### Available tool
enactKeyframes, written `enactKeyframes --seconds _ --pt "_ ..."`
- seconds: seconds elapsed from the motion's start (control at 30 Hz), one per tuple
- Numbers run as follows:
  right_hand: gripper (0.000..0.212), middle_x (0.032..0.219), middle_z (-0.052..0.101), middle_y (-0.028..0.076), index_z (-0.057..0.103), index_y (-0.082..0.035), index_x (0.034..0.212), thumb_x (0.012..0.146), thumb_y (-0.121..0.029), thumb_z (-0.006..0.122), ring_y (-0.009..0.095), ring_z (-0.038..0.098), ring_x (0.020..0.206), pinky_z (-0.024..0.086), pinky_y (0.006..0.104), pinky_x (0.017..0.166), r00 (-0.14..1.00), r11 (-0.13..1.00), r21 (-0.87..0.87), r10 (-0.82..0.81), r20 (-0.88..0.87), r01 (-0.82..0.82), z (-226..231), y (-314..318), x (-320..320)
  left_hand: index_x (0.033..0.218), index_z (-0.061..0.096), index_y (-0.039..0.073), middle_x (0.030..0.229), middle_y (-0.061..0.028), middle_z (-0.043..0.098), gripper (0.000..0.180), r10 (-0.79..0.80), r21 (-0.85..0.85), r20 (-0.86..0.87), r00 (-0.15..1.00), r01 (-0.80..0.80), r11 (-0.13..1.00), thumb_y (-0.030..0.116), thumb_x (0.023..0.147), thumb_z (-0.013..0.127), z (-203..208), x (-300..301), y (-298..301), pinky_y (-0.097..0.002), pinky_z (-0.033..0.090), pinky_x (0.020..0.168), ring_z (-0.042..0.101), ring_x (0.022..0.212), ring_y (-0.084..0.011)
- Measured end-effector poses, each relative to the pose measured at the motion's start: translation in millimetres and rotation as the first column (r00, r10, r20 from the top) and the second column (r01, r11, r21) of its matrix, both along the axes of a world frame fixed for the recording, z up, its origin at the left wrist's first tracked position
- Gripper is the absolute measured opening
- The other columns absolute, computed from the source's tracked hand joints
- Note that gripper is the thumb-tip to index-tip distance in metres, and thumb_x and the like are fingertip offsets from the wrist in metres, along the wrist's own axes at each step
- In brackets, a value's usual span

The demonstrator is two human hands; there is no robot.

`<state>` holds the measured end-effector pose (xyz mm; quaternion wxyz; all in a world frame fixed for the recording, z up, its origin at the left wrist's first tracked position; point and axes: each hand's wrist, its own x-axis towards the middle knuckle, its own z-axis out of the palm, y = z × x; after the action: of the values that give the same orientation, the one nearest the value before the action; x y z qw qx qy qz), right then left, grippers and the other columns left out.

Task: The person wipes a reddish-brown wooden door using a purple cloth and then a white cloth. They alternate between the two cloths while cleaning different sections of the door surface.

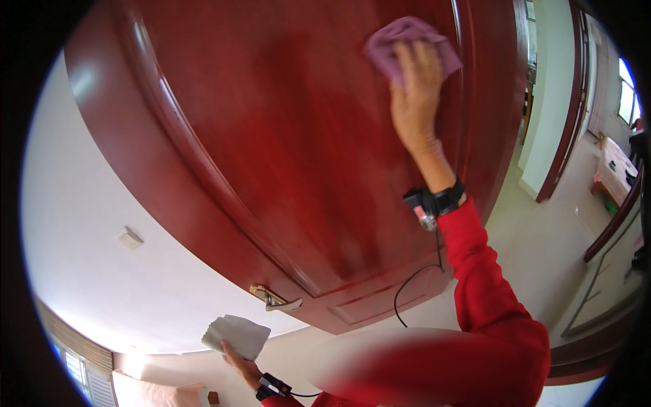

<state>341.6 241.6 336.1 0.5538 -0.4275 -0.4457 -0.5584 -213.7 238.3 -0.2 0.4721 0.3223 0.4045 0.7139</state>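
My right hand (417,95) is raised high, fingers pressing a folded purple cloth (393,42) flat against the upper right part of a glossy dark red door (291,136). Slight blur softens that hand and the cloth. Low on the left, my left hand (239,363) grips a light grey cloth (239,336) with a scalloped edge, held apart from the door. Just above the grey cloth, a metal lever handle (277,300) sits on the door.
A white wall (88,203) with a light switch (130,237) stands left of the door. At right a doorway (566,115) leads to a room with a cloth-covered table (616,169). A bed (156,390) is at lower left. A black cable (401,288) hangs from my right wrist.
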Motion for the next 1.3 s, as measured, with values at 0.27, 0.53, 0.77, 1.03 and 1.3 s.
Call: enactKeyframes --seconds 0.27,0.53,0.77,1.03,1.3 --pt "0.036 0.127 0.052 0.011 0.057 -0.009 0.117 0.082 -0.013 0.052 0.03 0.045 0.123 0.034 0.0466 0.103 0.747 0.815 -0.551 0.478 0.462 -0.181 -50 37 -128 0.132 0.04 -0.004 0.121 -0.0187 0.053 0.06 0.054 -0.069 0.02 0.998 -0.053 0.996 0.039 0.092 0.055 11 15 0 -0.0448 0.052 0.085 0.058 0.106 -0.0315" --pt "0.039 0.127 0.053 0.009 0.057 -0.014 0.118 0.079 -0.008 0.058 0.029 0.048 0.122 0.043 0.0413 0.096 0.725 0.798 -0.584 0.49 0.484 -0.149 -42 32 -100 0.133 0.04 -0.003 0.121 -0.0183 0.054 0.06 0.149 0.027 0.03 0.988 -0.15 0.988 0.038 0.092 0.055 -1 -19 -13 -0.0448 0.052 0.085 0.058 0.105 -0.0311" --pt "0.052 0.133 0.049 0.013 0.055 -0.011 0.127 0.078 0.005 0.054 0.032 0.041 0.128 0.03 0.0436 0.108 0.987 0.999 -0.05 0.025 0.156 -0.017 29 -4 23 0.131 0.043 -0.002 0.12 -0.0172 0.054 0.058 0.223 -0.033 0.088 0.971 -0.221 0.975 0.037 0.091 0.058 -13 -50 -22 -0.0446 0.052 0.085 0.058 0.104 -0.03" --pt "0.04 0.131 0.051 0.011 0.052 -0.009 0.129 0.089 -0.013 0.055 0.03 0.045 0.124 0.035 0.0407 0.104 0.977 0.991 0.134 0.036 -0.211 -0.007 86 -4 41 0.133 0.042 0.0 0.125 -0.0161 0.051 0.06 0.228 -0.029 0.064 0.971 -0.227 0.974 0.037 0.09 0.061 12 -55 -7 -0.0454 0.05 0.088 0.055 0.11 -0.0294" --pt "0.046 0.127 0.051 0.017 0.054 -0.008 0.124 0.079 -0.007 0.064 0.031 0.043 0.126 0.031 0.0437 0.107 0.865 0.977 -0.212 0.134 0.483 -0.033 57 43 -118 0.135 0.04 0.002 0.128 -0.0146 0.051 0.062 0.209 -0.033 0.07 0.975 -0.207 0.978 0.04 0.089 0.061 42 -27 11 -0.0452 0.05 0.089 0.054 0.111 -0.0301"
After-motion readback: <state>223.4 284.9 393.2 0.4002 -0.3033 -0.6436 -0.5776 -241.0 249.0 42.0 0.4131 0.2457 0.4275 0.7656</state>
